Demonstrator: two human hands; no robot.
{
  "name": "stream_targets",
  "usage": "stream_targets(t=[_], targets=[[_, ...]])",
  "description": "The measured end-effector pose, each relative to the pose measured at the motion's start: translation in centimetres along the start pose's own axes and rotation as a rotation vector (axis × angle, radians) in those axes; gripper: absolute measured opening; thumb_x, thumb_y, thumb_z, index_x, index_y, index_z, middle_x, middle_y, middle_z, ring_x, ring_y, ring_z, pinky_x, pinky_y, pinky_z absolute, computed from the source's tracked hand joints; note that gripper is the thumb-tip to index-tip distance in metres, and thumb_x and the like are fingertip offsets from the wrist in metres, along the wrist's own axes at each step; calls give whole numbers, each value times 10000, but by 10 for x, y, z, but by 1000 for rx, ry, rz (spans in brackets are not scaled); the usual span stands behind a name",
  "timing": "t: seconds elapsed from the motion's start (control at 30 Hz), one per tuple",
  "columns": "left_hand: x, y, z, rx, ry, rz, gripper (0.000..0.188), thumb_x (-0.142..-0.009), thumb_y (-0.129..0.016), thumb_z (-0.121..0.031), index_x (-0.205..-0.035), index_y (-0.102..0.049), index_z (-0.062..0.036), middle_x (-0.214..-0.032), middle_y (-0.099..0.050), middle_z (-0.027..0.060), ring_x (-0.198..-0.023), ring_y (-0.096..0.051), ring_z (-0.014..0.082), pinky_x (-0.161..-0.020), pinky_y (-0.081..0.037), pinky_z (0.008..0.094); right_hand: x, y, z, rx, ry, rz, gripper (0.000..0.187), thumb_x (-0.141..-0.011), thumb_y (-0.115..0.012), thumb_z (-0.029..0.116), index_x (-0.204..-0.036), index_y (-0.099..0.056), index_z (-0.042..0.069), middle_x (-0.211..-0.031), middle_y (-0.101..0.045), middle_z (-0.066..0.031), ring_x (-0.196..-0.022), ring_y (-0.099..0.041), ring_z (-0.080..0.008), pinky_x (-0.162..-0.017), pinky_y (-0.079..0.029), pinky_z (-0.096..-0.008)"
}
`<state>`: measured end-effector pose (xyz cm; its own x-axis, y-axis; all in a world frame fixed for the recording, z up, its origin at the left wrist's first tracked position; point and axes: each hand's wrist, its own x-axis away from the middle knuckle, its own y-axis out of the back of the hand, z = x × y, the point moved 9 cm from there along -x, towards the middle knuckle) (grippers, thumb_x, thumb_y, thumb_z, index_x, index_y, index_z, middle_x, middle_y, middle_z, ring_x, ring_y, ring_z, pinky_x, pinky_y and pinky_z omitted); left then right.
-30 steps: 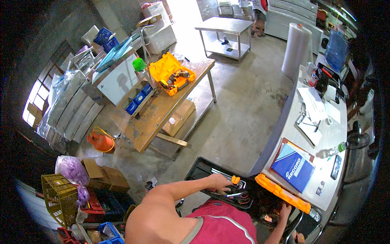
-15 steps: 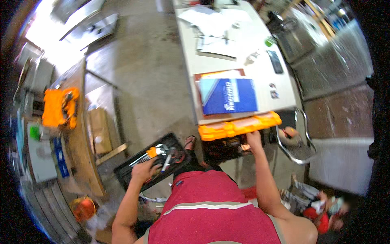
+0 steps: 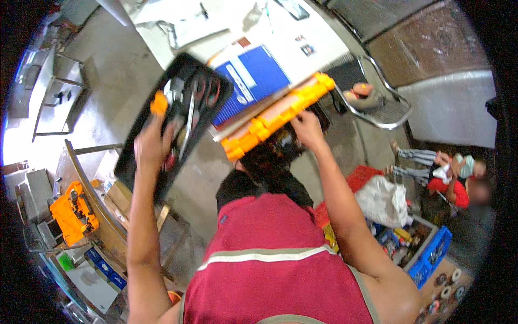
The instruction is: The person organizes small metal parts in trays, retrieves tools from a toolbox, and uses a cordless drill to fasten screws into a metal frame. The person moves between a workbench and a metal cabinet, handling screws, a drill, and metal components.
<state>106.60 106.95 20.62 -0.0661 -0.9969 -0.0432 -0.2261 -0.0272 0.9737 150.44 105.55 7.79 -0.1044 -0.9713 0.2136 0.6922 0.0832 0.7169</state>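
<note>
The left hand [image 3: 151, 146] appears curled firmly around the middle of a black tray [image 3: 189, 65], which hangs tilted, one end overlapping the near edge of the white table [image 3: 324, 32] in this view. Tools lie loose in it: a yellow-orange piece [image 3: 159, 103] just beyond the fingers, a long metal tool [image 3: 190, 110] and some red looped handles [image 3: 213, 93]; blur hides the rest. The right hand [image 3: 308, 129] is at the near side of an orange lid [image 3: 278, 115], its fingers bent, but whether they grip the lid or merely rest against it I cannot tell. The lid seems to stand on edge between the table, with its blue book [image 3: 253, 78], and a dark box [image 3: 275, 154] in front of the person's knees. Judged by how things lie, the box is open and the tray is clear of it, with its tools aboard; the tray is not set down on anything that I can make out, and the lid is not closed. The box's contents are too dark to sort, so how much remains inside cannot be judged.
</note>
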Motion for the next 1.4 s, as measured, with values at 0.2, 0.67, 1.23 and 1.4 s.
stream_targets(t=[0.2, 0.67, 1.23, 1.4], targets=[[-120, -80, -113, 53, -77, 170, 519, -992, -455, -586, -1277, -568, -168, -912, -705, 257, -895, -682, 453, -781, -525, 552, -11, 12, 7, 192, 188, 144, 258, -895, -656, 238, -1072, -723, 64, -1035, -697, -229, -1001, -654, -417, -900, -520, -498], [45, -19, -203, 336, -72, -470, 198, -899, -713, -242, -987, -702, -65, -911, -699, 121, -848, -673, 348, -782, -537, 394, -44, 53, -21, 107, 566, 167, 376, -803, -505, -19, -1096, -725, 63, -1062, -695, -225, -1015, -659, -407, -922, -526, -474], [130, -376, -209, 0, 395, 437, 648, -823, -663, -509, -1260, -594, -36, -1203, -598, 172, -1182, -521, 340, -996, -408, 480, -57, 49, -29, 309, 606, 340, 265, -883, -561, 27, -1113, -693, 21, -1061, -700, -216, -982, -676, -389, -875, -528, -397], [150, -332, -257, -76, 462, 440, 782, -862, -627, -547, -1384, -513, 24, -1305, -526, 231, -1221, -471, 375, -974, -399, 509, -65, 46, -40, 242, 522, 341, 261, -827, -591, 14, -1062, -701, -9, -1057, -698, -224, -1035, -668, -380, -933, -513, -409]])
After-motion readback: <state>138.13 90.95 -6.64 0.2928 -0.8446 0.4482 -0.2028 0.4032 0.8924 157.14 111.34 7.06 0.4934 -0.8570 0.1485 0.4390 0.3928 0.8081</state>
